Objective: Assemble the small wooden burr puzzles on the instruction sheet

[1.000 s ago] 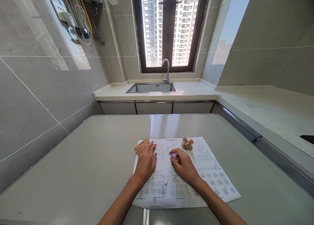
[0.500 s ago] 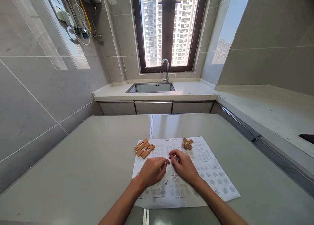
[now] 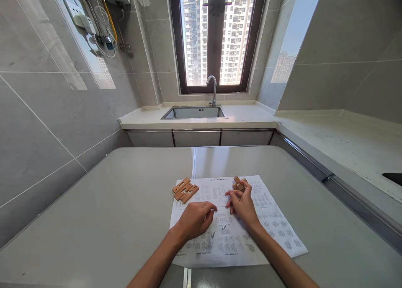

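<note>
A printed paper sheet [image 3: 232, 252] with rows of small diagrams and a few handwritten ticks lies on the table under both hands. My left hand [image 3: 195, 217] rests on its left part, fingers loosely curled in and no object visible in them. Above it are flat wooden puzzle pieces [image 3: 185, 190] with slots and notches, laid side by side. My right hand [image 3: 241, 204] is over the upper right of the sheet with its fingers apart. Just beyond its fingertips sits a small interlocking wooden burr puzzle [image 3: 238, 184], partly hidden by the index finger; contact is unclear.
The grey table [image 3: 94, 221] reaches to a white counter [image 3: 141, 119] with a sink [image 3: 194, 112] and faucet [image 3: 213, 89]. A lower ledge [image 3: 345, 141] runs along the right side. A tiled wall [image 3: 47, 120] stands at the left.
My right hand has moved up and to the right, away from my left hand, toward the burr puzzle, and its fingers have spread. The left hand has stayed put.
</note>
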